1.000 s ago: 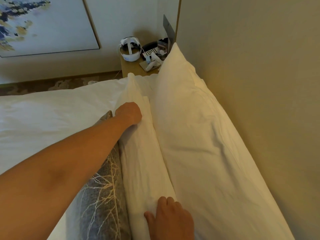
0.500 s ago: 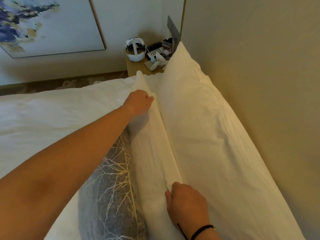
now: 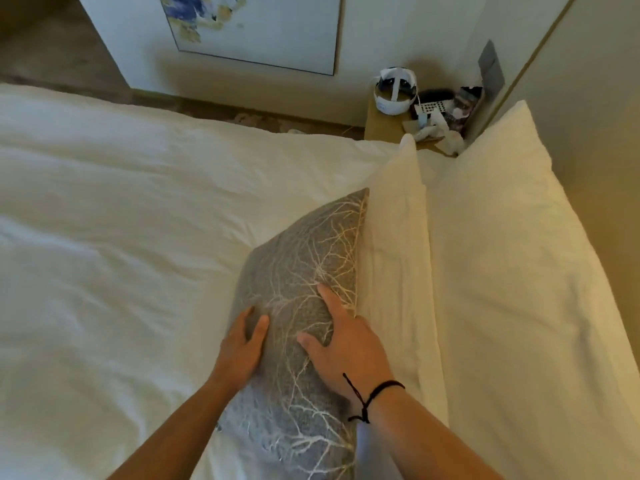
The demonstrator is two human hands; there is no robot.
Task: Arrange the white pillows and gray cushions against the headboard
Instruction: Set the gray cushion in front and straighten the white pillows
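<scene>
A gray cushion with a pale branch pattern leans against a white pillow. Behind that one a second white pillow stands against the beige headboard on the right. My left hand lies flat on the cushion's left face, fingers relaxed. On the cushion's top right part rests my right hand, fingers spread, with a black cord around the wrist. Both hands touch the cushion without gripping it.
The white duvet covers the bed to the left. Past the pillows, a wooden nightstand carries a white headset, a phone and small clutter. A framed painting hangs on the far wall.
Both hands left the front white pillow and came down onto the gray cushion. The view swung left and down, showing more of the bed.
</scene>
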